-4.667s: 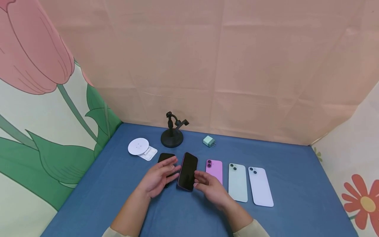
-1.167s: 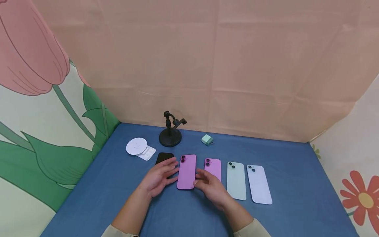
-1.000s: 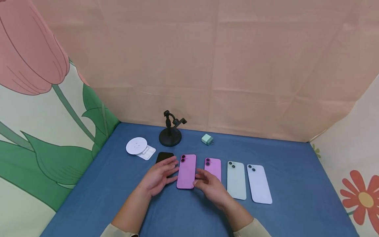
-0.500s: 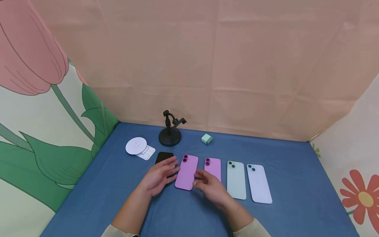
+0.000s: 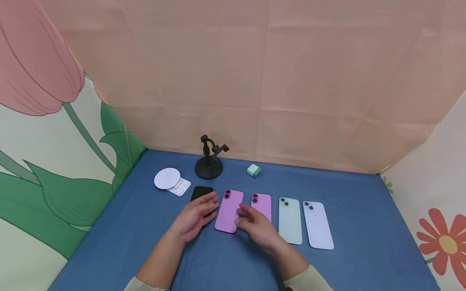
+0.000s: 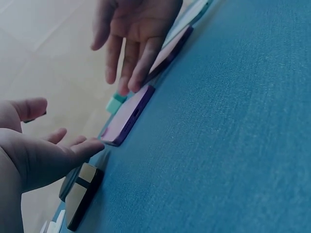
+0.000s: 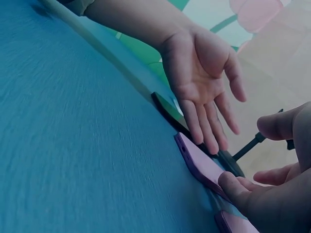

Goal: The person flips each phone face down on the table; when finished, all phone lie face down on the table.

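Head view. Pink phone (image 5: 228, 211) lying back-up on the blue worktop (image 5: 364, 242), slightly askew, between the two hands. Left hand (image 5: 194, 216) released, fingers straight and relaxed, fingertips at the phone's left long edge and partly over a black phone (image 5: 201, 192) beyond it. Right hand (image 5: 255, 224) released too, fingers loosely extended, tips at or just beside the phone's right edge; contact not certain here. Just right of the right hand: second pink phone (image 5: 261, 205), then a green phone (image 5: 290, 220) and a pale blue phone (image 5: 318, 224). Beyond the hands: black stand (image 5: 209, 165), white disc (image 5: 167, 178), small green charger (image 5: 254, 171).

Left wrist view. Pink phone (image 6: 129, 116) flat on the cloth, thin dark edge showing. Right-hand fingertips (image 6: 137, 82) resting on its near end. Left hand (image 6: 39, 155) just beside it, holding nothing, above the black phone (image 6: 82, 194).

Right wrist view. Pink phone (image 7: 199, 165) flat; one right fingertip (image 7: 231, 184) pressing its corner. Left hand (image 7: 204, 82) spread, palm open, fingers reaching down to the far edge.

Judgement on handling: rigid slab, moderately light, smooth glass back likely slippery, breakable if dropped. Flat lie leaves little to catch; best taken by the two long edges, thumb against fingers, after tipping one edge up, clear of the camera lenses.
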`<state>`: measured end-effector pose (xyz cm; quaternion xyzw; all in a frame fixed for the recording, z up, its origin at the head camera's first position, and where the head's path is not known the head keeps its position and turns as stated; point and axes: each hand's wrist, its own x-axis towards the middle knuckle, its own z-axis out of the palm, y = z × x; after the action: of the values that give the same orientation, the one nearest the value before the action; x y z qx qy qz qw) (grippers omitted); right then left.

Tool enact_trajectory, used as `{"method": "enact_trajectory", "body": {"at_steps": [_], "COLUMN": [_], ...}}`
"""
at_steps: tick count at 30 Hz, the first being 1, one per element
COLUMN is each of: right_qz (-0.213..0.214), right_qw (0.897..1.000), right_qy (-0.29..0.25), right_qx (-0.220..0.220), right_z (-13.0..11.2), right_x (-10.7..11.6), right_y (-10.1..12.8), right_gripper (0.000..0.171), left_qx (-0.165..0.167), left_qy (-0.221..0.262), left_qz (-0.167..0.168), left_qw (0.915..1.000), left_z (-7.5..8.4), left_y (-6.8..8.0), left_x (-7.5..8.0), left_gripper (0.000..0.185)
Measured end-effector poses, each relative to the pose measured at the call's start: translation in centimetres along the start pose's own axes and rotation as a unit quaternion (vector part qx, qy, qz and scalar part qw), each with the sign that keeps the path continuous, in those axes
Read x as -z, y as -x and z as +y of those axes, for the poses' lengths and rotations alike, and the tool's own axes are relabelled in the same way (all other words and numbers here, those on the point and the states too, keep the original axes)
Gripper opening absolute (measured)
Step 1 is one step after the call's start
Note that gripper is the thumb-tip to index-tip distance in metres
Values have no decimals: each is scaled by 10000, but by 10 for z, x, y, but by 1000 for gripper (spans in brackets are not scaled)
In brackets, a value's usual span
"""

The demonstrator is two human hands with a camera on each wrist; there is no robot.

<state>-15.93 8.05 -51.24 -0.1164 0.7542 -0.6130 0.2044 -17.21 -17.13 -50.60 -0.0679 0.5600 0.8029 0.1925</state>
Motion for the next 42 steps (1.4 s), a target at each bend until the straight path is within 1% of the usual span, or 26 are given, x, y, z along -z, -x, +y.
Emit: {"method": "enact_trajectory", "body": {"at_steps": [6, 9, 11, 16, 18, 21, 25, 28, 33, 37, 42], "right_qz": [-40, -114, -172, -293, -350, -463, -544, -556, -599, -606, -671], "right_qw": [10000, 9999, 9998, 9994, 9991, 9980, 9960, 9953, 9936, 9924, 9915], "right_qy": [29, -33, -84, -161, -248, -429, -704, -789, -955, -1055, -1075], "right_qx": [68, 78, 89, 93, 71, 9, -117, -120, -101, -160, -279], "right_z": [-4, -7, -9, -12, -13, -14, -13, -12, -13, -15, -16], "right_x": [-7, -11, -14, -25, -30, -37, -45, -49, -54, -58, -63], "right_y": [-9, -13, -16, -25, -27, -31, -34, -36, -39, -41, -45], "right_gripper": [65, 67, 68, 65, 64, 63, 64, 66, 65, 65, 70], "left_qx": [-119, -290, -388, -615, -731, -809, -807, -823, -805, -724, -620], "left_qy": [-247, -459, -631, -1129, -1332, -1580, -1776, -1888, -2057, -2056, -2014], "left_qz": [-17, 43, 167, 494, 541, 625, 727, 783, 988, 1044, 947], "left_qw": [9996, 9985, 9971, 9905, 9869, 9821, 9781, 9754, 9703, 9703, 9729], "left_z": [6, 9, 11, 14, 15, 15, 15, 15, 15, 15, 15], "left_y": [3, 5, 6, 8, 10, 14, 20, 24, 30, 32, 32], "left_x": [1, 4, 7, 15, 18, 22, 29, 33, 39, 43, 45], "left_gripper": [59, 57, 56, 56, 56, 57, 58, 59, 58, 57, 60]}}
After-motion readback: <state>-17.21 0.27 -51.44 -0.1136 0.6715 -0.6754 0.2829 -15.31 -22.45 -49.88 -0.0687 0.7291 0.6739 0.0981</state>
